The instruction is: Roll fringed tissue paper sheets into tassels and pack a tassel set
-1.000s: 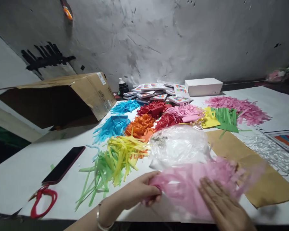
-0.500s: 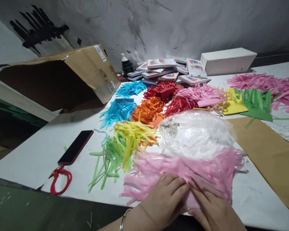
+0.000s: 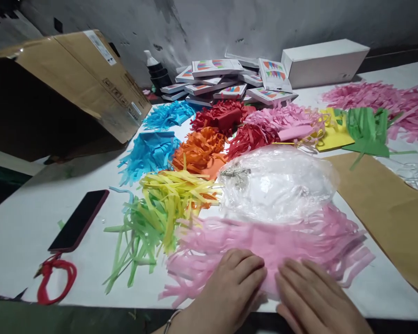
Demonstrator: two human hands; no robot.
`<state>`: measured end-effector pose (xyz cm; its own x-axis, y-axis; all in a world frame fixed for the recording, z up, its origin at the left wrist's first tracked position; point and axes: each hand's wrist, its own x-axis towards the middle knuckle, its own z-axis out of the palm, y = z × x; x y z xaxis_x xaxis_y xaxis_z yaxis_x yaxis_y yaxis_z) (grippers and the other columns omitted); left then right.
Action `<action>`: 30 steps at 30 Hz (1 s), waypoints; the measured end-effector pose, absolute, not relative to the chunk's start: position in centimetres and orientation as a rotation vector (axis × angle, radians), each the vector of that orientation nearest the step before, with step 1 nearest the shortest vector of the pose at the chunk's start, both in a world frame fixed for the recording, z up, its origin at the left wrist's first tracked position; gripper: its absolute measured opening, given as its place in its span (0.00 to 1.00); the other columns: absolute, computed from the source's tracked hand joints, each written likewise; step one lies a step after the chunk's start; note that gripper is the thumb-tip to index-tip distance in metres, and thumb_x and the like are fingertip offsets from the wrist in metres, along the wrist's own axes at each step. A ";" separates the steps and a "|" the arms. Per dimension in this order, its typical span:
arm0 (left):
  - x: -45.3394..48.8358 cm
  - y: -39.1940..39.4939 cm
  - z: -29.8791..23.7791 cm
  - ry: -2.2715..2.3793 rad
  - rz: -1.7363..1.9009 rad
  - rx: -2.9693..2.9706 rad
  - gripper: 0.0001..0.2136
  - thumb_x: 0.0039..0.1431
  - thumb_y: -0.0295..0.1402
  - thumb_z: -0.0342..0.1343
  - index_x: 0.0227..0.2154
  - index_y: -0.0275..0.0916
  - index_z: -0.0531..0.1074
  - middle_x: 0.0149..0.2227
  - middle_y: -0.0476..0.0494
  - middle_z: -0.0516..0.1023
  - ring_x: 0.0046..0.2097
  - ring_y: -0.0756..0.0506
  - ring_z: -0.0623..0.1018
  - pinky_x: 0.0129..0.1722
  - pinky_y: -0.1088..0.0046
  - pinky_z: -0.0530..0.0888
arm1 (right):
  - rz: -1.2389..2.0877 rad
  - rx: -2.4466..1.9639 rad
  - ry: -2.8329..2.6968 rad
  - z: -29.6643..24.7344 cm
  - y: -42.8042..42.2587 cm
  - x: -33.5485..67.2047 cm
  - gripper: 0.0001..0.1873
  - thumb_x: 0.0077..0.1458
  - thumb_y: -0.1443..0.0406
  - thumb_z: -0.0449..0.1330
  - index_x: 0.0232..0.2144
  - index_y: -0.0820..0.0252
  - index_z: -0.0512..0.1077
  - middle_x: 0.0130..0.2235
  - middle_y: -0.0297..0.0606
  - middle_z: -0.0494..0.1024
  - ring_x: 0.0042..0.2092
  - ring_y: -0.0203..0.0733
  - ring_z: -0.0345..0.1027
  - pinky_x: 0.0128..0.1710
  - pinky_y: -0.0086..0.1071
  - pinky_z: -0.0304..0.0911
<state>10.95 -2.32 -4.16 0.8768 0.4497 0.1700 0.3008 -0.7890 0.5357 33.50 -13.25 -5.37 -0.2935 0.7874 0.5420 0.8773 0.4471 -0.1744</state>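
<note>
A sheet of pink fringed tissue paper (image 3: 275, 236) lies along the near edge of the white table, its cut strips spreading left and right. My left hand (image 3: 230, 283) has its fingers bent over the sheet's near middle, with the thumb hidden beneath; it appears to grip the paper there. Close beside it, my right hand (image 3: 308, 290) rests on the same sheet, fingers stretched out and thumb apart, slightly blurred. Touching the far side of the pink paper is a clear plastic bag (image 3: 275, 185) with white contents.
Yellow (image 3: 177, 190) and green tissue strips (image 3: 139, 232) lie left, near a phone (image 3: 78, 220) with a red strap. Orange tassels (image 3: 198, 148), blue ones (image 3: 148, 155), flat printed boxes (image 3: 218, 68) and a white box (image 3: 323, 62) sit behind. Brown paper (image 3: 383, 218) lies right; a cardboard carton (image 3: 76, 79) stands left.
My hands have moved apart, the right one shifting outward along the pink tissue. The paper's middle looks flatter and its right strips spread wider. The view has shifted slightly.
</note>
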 end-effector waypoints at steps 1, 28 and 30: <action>10.9 -2.3 -4.1 0.540 0.411 2.532 0.14 0.66 0.26 0.55 0.54 0.37 0.69 0.51 0.39 0.79 0.50 0.41 0.75 0.53 0.61 0.74 | -0.232 -1.353 -2.125 -5.0 -12.3 32.5 0.11 0.65 0.70 0.55 0.44 0.58 0.77 0.43 0.35 0.84 0.47 0.40 0.79 0.60 0.35 0.63; 14.5 2.5 -2.5 1.130 -0.042 2.370 0.12 0.68 0.29 0.46 0.27 0.40 0.65 0.27 0.47 0.73 0.28 0.46 0.71 0.29 0.70 0.62 | 0.053 -1.942 -1.899 -5.4 -6.4 33.0 0.16 0.68 0.65 0.50 0.26 0.54 0.64 0.23 0.31 0.69 0.24 0.42 0.63 0.28 0.36 0.53; 14.7 2.7 -2.6 1.161 -0.051 2.374 0.12 0.68 0.29 0.46 0.27 0.40 0.65 0.26 0.47 0.73 0.28 0.46 0.71 0.28 0.70 0.60 | -0.146 -1.950 -1.884 -4.8 -6.3 33.0 0.12 0.67 0.67 0.51 0.31 0.56 0.69 0.29 0.36 0.75 0.31 0.46 0.68 0.39 0.42 0.58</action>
<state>14.69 2.72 -2.61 0.6371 0.7316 -0.2426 0.7501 -0.5162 0.4134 33.03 -6.27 -4.80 0.0747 0.9298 0.3603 0.9742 0.0091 -0.2254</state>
